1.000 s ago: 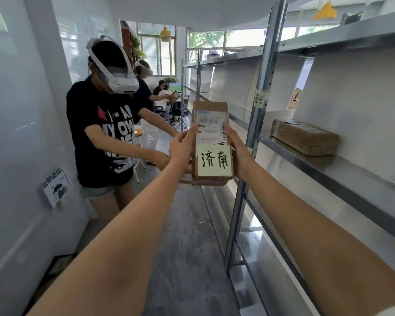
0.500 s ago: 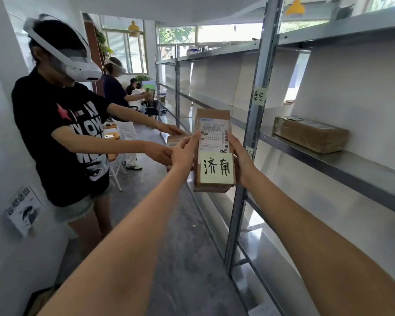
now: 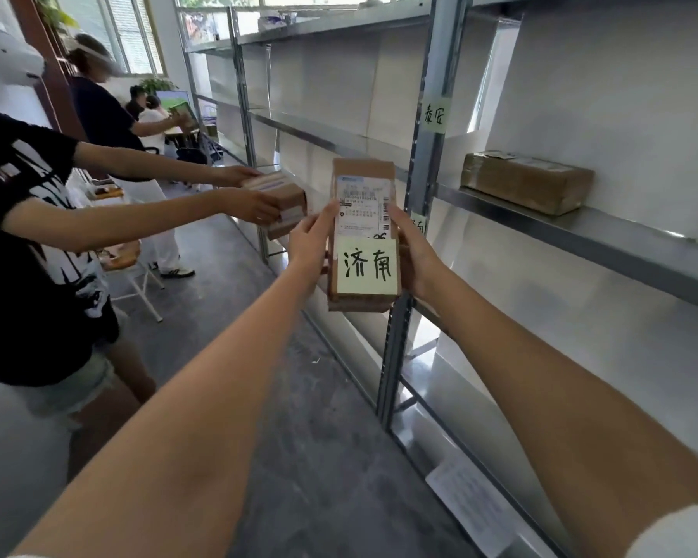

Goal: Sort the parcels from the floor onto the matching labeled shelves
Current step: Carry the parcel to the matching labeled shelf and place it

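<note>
Left hand (image 3: 311, 239) and right hand (image 3: 414, 259) clamp the parcel (image 3: 363, 235) upright, just left of the shelf upright (image 3: 428, 155). Risk: misreading the upright's label (image 3: 436, 114), shelving wrongly; bumping neighbour's box (image 3: 283, 203).

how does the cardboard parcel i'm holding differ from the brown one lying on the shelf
The held cardboard parcel stands upright between the left hand and right hand; the brown taped parcel lies flat on the metal shelf. The held one faces the camera with a handwritten yellow note; the shelf one shows none. Both are brown boxes.
</note>
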The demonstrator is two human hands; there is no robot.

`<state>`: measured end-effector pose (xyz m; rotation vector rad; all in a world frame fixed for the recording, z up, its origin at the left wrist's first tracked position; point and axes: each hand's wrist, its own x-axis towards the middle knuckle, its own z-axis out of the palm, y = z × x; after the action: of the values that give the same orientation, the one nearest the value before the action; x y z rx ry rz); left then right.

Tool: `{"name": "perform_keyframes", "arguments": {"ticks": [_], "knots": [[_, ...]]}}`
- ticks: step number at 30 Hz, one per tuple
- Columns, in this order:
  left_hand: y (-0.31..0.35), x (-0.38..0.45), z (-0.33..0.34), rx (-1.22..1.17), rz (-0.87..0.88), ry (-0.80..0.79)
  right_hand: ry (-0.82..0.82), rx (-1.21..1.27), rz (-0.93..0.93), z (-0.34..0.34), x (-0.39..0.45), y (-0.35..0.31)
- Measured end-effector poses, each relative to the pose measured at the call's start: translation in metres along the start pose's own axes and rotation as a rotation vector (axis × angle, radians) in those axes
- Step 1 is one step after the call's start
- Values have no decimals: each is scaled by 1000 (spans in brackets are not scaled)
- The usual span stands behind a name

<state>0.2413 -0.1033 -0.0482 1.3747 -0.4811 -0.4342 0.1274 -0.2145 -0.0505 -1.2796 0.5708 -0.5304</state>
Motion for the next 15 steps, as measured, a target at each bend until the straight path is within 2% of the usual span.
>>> {"name": "perform_keyframes", "arguments": {"ticks": [15], "knots": [[-30, 60, 63, 27, -22, -155, 52, -6, -47, -62, 41, -5]]}}
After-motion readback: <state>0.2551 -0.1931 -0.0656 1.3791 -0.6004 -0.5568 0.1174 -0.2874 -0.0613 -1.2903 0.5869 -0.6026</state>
